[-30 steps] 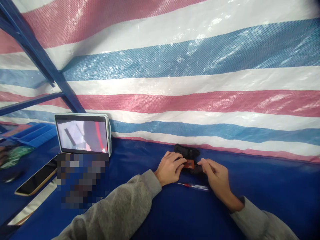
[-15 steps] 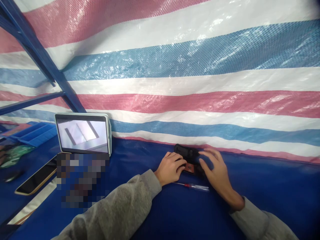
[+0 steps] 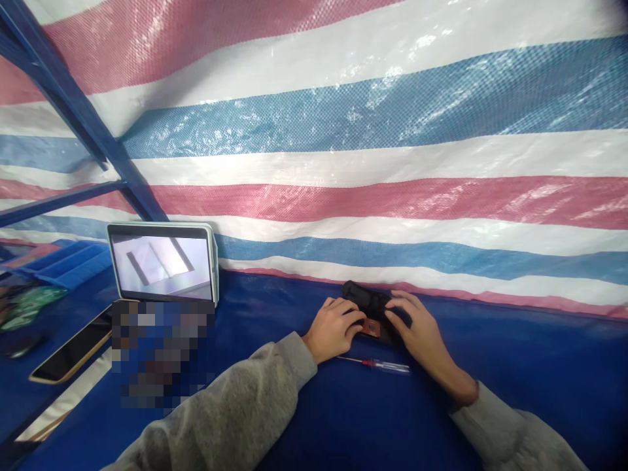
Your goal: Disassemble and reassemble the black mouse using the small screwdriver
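Left hand curled, fingertips pinching the small orange-red board at its left edge; right hand spread flat, pressing down on the black housing and covering its right half, so whether board and housing are mated is hard to tell. The work sits hard against the striped tarp wall at 12 o'clock, with no room behind; open blue table cover at 3 o'clock, a screwdriver just at 6 o'clock of the hands. At 9 o'clock stands a tablet, with a phone further out, its end cut off by a pixelated patch.
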Tool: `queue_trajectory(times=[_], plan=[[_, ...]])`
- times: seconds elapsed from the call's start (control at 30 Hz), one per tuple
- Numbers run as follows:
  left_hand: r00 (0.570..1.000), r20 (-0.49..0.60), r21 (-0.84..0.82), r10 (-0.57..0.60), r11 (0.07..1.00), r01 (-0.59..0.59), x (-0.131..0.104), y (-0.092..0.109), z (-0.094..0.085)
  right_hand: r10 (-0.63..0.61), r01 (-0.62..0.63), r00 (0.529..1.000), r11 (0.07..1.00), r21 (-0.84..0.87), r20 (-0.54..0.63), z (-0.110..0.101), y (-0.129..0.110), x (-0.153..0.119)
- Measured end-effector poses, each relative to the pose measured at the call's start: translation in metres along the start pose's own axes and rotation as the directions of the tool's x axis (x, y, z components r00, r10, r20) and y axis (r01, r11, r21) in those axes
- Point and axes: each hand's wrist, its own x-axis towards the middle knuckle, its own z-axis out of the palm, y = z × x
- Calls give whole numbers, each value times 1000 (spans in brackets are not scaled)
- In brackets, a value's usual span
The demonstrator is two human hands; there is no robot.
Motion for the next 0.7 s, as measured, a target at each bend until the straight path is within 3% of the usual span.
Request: queue_trajectory(times=[0.13,0.23,0.47,0.7], plan=[[1000,-2,-8,1,1000,-1,0,-1,0,-1,2,1000,998,60,-13,-3,-6,1],[1000,-13,-22,9,1000,-9,0,0,-3,79,-76,996,993,89,-32,-6,-11,1],[967,-251,-12,-33,999,31,-2,5,-11,195,-150,972,945,290,-130,-9,-21,-2],[972,-233,9,40,999,-39,-2,1,-7,328,-270,944,830,488,-36,-15,-37,1]])
